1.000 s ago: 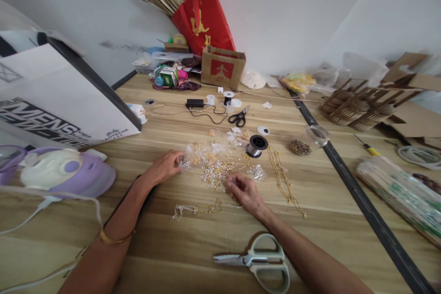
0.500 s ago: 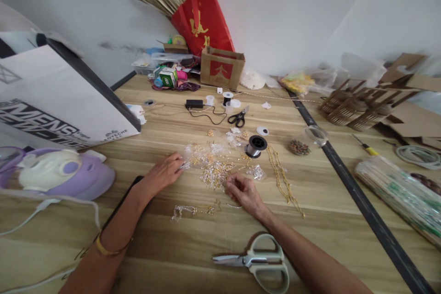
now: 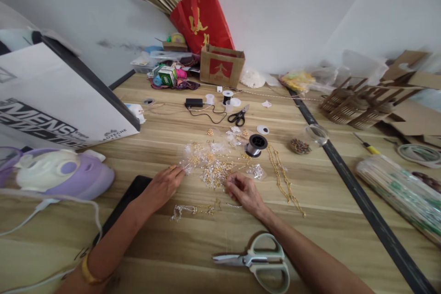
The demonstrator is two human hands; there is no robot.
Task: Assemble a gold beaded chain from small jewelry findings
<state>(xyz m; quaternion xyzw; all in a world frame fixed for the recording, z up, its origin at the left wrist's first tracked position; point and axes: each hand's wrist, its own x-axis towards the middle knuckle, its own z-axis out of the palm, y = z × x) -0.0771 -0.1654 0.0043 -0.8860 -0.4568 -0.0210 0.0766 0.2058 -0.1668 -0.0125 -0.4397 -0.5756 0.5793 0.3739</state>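
My left hand (image 3: 168,183) lies palm down with its fingertips at the left edge of some clear plastic bags (image 3: 193,152); what is under the fingers is hidden. Right of it is a heap of small gold and silver beads (image 3: 215,174). My right hand (image 3: 244,191) rests at the heap's right side, fingers curled and thumb against the forefinger; anything between them is too small to tell. Silver and gold chains (image 3: 193,210) lie nearer me. A wire spool (image 3: 256,145) and a small bag of white pieces (image 3: 257,172) are beyond my right hand.
Large scissors (image 3: 265,259) lie at the front. Long gold chains (image 3: 280,174) and a bag of brown beads (image 3: 300,146) are to the right. A black phone-like object (image 3: 127,202) lies partly under my left forearm. A purple appliance (image 3: 82,172) and white box (image 3: 69,96) stand left.
My left hand has shifted slightly toward me, and its forearm has moved down, showing more of the black object. My right hand has hardly moved.
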